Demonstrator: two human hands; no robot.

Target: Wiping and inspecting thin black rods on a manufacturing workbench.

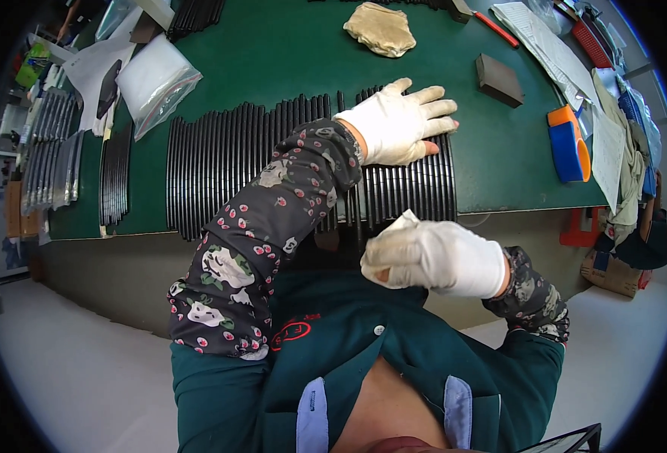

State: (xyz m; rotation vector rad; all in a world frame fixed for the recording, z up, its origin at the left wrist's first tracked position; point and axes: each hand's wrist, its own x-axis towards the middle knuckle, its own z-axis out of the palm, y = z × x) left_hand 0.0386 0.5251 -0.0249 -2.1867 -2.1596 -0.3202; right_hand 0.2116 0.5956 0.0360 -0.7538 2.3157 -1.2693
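Note:
My left hand (pixel 401 124), in a white glove with cut fingertips, lies flat with fingers spread over a row of thin black rods (pixel 220 166). The rods lie side by side, pointing from the far side toward me, their near ends by the table's front edge. A few rods under my left forearm stick out farther than others. My right hand (pixel 439 260), also gloved, is held just off the front edge, its fingers bent closed on a pale cloth (pixel 403 222), whose corner pokes out on top. Whether a rod is inside that cloth is hidden.
On the green table (pixel 273 60) lie a folded tan cloth (pixel 380 30), a brown block (pixel 500 80), a blue and orange tape dispenser (pixel 568 145), a red-handled tool (pixel 497 29) and papers. Plastic bags (pixel 156 79) and smaller rod bundles (pixel 114 174) are at left.

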